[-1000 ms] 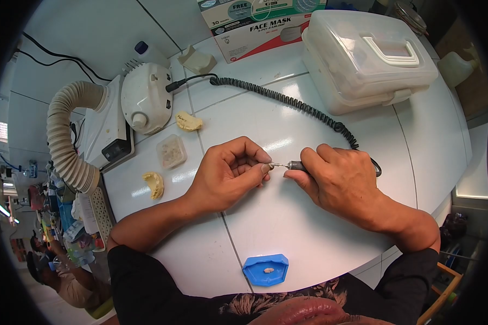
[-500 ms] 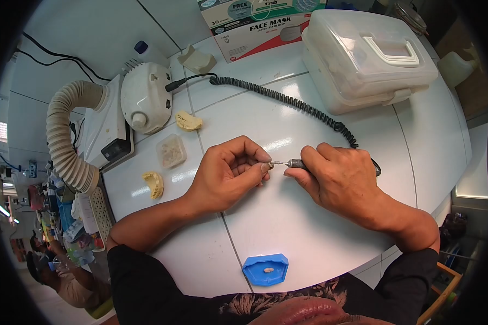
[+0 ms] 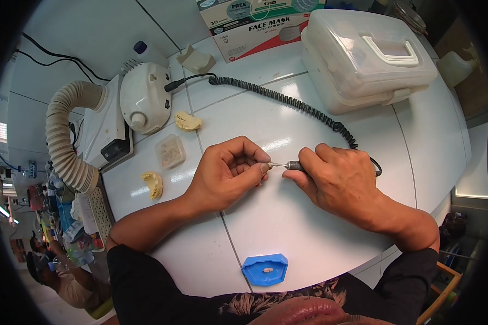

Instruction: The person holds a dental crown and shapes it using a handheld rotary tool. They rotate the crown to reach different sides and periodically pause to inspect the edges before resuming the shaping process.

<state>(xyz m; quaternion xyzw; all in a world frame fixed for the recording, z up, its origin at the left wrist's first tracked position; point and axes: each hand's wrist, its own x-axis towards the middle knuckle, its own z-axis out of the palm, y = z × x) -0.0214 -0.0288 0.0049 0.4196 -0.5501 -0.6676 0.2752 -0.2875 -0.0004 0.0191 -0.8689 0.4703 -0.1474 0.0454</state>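
My left hand (image 3: 230,176) pinches a tiny piece (image 3: 270,166) between thumb and index fingertips; it is too small to name. My right hand (image 3: 336,179) is closed around a dark rotary handpiece (image 3: 295,166), held nearly level. Its thin metal bit points left and reaches the piece at my left fingertips. From the handpiece a black coiled cord (image 3: 287,99) runs back to a white control unit (image 3: 146,97) at the upper left. Below my hands, near the table's front edge, a blue tray (image 3: 255,278) holds a small pale piece (image 3: 268,270).
Left of my left hand are two yellowish dental casts (image 3: 187,121) (image 3: 153,184) and a small clear box (image 3: 170,151). A ribbed hose (image 3: 59,130) curves at far left. Behind stand face mask boxes (image 3: 260,35) and a lidded plastic case (image 3: 363,65). Another person (image 3: 76,281) sits at lower left.
Both hands keep almost the same pose. The handpiece has shifted very slightly against the piece, and the whole view has moved a touch.
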